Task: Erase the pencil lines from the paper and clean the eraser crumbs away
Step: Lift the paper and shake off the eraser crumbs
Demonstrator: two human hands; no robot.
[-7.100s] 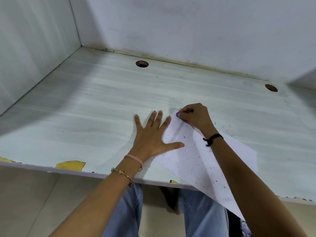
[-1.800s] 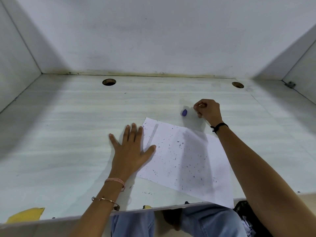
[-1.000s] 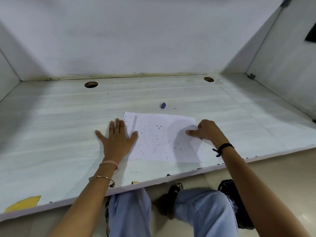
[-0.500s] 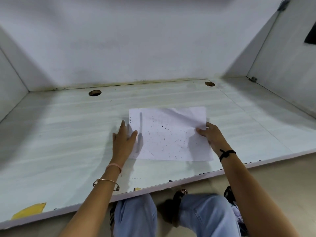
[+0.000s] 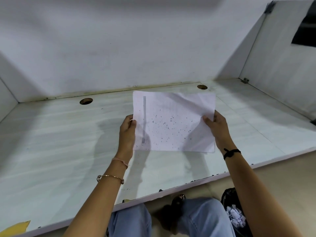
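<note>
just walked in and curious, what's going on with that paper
A person holds the sheet of paper up above the desk, left hand pinching its left edge and right hand its right edge. Dark eraser crumbs are scattered over the sheet, not yet tipped off. A bin with crumpled paper stands on the floor by the person's legs.

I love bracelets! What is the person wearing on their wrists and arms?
Below the left hand sit a thin pink thread band and, farther up, a slim gold bangle with small beads. Below the right hand is a black knotted cord. No sleeves show.
</note>
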